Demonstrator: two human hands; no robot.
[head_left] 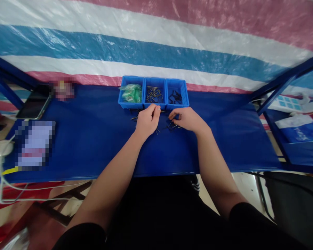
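Bearing the word "THICK" in pale capitals, a blue-and-white package (299, 128) lies at the right edge of the frame. Near it, higher up, is a white box (287, 103) with light-blue squares; no writing on it is legible. At the left, the bright face of a flat item (36, 144) is pixelated beyond reading, below a dark phone (35, 102).

Three blue bins stand side by side at the upper centre of the blue table (80, 139). The left bin (130, 105) holds green and clear plastic bags (132, 94); the middle bin (147, 105) holds a heap of slim brass-toned pieces (154, 93), like screws; the right bin (178, 106) holds fewer black pieces (175, 98).

Just below the middle bin, the left hand (147, 119) is closed, thumb and fingertips pinched together, with a thin piece (162, 111) showing at the tips. To its right, the right hand (186, 119) is half curled, fingers bent down over loose dark and brass-toned pieces (175, 126) on the table; whether it grips any cannot be told. More slim pieces (134, 118) lie on the table beside the left hand.
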